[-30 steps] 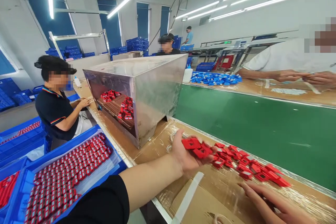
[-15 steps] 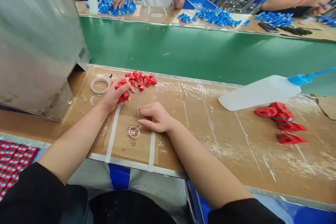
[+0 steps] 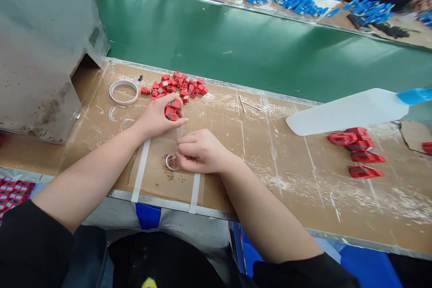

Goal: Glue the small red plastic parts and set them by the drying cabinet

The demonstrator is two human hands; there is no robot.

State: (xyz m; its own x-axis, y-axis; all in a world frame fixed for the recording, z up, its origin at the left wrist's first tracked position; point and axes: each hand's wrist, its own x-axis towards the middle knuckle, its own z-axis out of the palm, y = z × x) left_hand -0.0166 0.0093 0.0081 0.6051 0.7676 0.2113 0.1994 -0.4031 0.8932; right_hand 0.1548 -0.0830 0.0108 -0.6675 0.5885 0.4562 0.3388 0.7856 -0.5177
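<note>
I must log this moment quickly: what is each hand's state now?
Left hand: closed on red parts.
Right hand: fingers curled at a small clear dish; whether it grips anything cannot be told.

Bright, even light (edges slightly warped)

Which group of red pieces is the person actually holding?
The few red pieces in the left hand; the pile behind and the four rightward lie untouched.
</note>
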